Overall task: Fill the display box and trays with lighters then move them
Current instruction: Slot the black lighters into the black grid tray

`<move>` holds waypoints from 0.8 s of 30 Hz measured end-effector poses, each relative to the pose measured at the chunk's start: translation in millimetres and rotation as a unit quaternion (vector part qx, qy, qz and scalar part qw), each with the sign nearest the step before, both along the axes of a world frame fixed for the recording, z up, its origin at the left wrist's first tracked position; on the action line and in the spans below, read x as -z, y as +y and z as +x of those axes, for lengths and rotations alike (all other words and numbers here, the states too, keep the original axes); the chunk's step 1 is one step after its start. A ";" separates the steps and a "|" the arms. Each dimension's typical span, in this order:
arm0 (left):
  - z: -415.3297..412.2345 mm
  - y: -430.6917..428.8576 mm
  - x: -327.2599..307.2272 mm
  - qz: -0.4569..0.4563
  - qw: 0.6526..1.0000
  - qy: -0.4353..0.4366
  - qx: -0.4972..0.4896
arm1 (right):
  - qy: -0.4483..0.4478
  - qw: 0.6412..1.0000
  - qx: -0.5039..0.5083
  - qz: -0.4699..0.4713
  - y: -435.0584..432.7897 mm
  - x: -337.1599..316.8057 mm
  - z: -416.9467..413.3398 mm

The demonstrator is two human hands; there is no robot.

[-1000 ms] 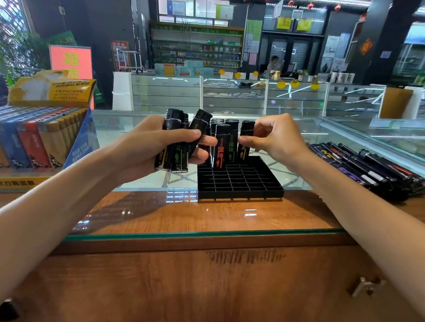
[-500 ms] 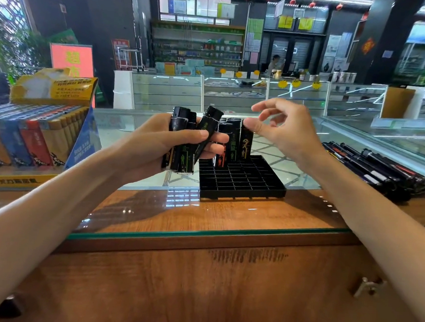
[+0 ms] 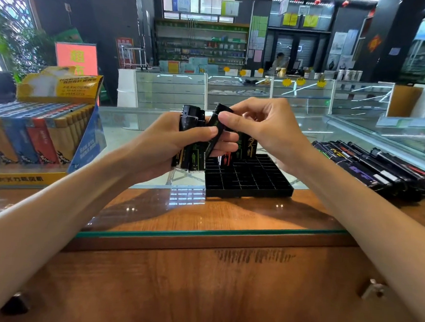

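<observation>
The tray (image 3: 250, 181) lies below the right hand (image 3: 266, 132), right of the left hand (image 3: 162, 144), with lighters (image 3: 247, 145) standing in its far rows. A box (image 3: 39, 133) sits left of both, a pile (image 3: 382, 167) to their right.

The left hand (image 3: 163, 145), gripping a bunch of lighters (image 3: 193, 118), and the right hand (image 3: 266, 132), pinching a tilted lighter (image 3: 210, 144), are hanging over the back left of the black tray (image 3: 249, 181). They are blocking the way in from above there. A few standing lighters (image 3: 247, 148) are filling slots at the tray's back. The front rows are lying open. A bare strip of desk (image 3: 203, 210) is running in front of the tray. On the left, the big display box (image 3: 39, 133) is standing like a wall, with a gap between it and the tray. On the right, a pile of lighters (image 3: 381, 170) is lying near the tray, and the right arm is crossing that gap.
</observation>
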State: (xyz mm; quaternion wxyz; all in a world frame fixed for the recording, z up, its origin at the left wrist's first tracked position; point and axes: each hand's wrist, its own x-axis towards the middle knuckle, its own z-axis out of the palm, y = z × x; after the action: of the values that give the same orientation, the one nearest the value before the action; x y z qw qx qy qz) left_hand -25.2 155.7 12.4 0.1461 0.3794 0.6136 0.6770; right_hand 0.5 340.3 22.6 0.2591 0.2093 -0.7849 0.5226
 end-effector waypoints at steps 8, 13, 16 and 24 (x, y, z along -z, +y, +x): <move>-3.5 -7.8 -3.7 -0.014 0.992 0.003 -0.123 | -0.062 0.976 -0.097 -0.182 36.6 -14.1 -1.5; -3.1 -9.8 -5.2 -0.033 0.990 0.006 -0.137 | -0.033 0.990 -0.024 -0.132 49.5 -6.7 -3.6; -5.6 -11.1 -4.9 -0.039 0.993 -0.040 -0.108 | -0.015 0.997 0.012 -0.070 46.0 -3.1 -4.9; -5.7 -8.4 -5.6 -0.053 0.991 -0.123 -0.027 | 0.003 0.998 0.055 0.006 41.4 1.5 -6.3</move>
State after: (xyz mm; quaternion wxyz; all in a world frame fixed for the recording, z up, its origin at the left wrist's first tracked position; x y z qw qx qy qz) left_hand -30.9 147.3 18.0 0.2218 0.2679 0.6357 0.6891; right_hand -5.7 381.7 21.1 0.2885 0.1691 -0.7975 0.5022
